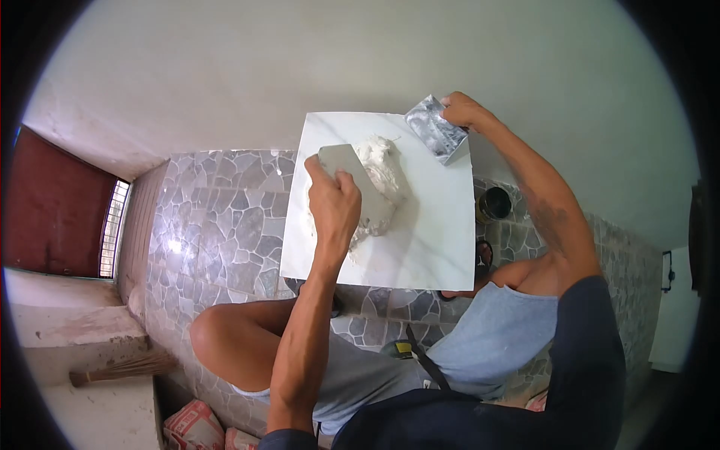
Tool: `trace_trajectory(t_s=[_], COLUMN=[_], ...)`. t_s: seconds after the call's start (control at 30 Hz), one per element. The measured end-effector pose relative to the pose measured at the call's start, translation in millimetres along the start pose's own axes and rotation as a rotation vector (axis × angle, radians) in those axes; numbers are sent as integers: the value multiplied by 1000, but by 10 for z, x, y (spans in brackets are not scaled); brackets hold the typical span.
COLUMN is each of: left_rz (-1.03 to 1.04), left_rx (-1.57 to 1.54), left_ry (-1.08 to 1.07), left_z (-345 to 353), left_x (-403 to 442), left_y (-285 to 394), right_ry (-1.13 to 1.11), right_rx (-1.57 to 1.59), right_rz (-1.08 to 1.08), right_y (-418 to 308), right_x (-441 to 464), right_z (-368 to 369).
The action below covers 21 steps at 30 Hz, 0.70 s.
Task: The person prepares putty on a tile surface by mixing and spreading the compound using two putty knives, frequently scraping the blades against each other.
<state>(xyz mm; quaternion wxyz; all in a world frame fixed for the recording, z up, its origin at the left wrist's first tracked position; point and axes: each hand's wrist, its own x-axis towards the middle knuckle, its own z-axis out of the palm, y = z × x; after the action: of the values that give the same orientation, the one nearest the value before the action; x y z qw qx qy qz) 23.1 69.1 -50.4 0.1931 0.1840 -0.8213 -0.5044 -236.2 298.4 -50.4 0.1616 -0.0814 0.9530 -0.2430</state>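
Note:
My left hand [335,202] is closed around a flat grey scraper blade [346,166], which rests against the left side of a white putty heap [381,166]. The heap looks thick and lumpy, with a greyer lower part, and sits on a white marble-patterned board [439,232]. Over the board's far right corner, my right hand [465,112] grips a rectangular silvery metal scraper [435,131] smeared with white. Its handle, if any, is hidden by the fingers. Some putty behind the left blade is covered by the hand.
A pale wall [360,60] rises just beyond the board. On the right, a dark bucket [495,202] stands on the stone-patterned floor [225,210]. A stick broom [124,370] lies on a ledge at left, with red-and-white sacks [195,427] below.

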Motion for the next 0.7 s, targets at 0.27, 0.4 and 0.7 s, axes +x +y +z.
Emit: trace_trajectory(t_s=[0.27, 0.4, 0.7], left_rz=[-29, -28, -22], left_rx=[-102, -135, -174], left_ry=[73, 86, 131], left_z=[-141, -68, 302], left_x=[45, 57, 10], left_y=[0, -25, 86], right_ry=[-249, -233, -317], right_rx=[70, 101, -6], right_rz=[-327, -458, -491], right_y=[-345, -588, -1038], right_x=[451, 231, -742], right_z=[700, 715, 228])
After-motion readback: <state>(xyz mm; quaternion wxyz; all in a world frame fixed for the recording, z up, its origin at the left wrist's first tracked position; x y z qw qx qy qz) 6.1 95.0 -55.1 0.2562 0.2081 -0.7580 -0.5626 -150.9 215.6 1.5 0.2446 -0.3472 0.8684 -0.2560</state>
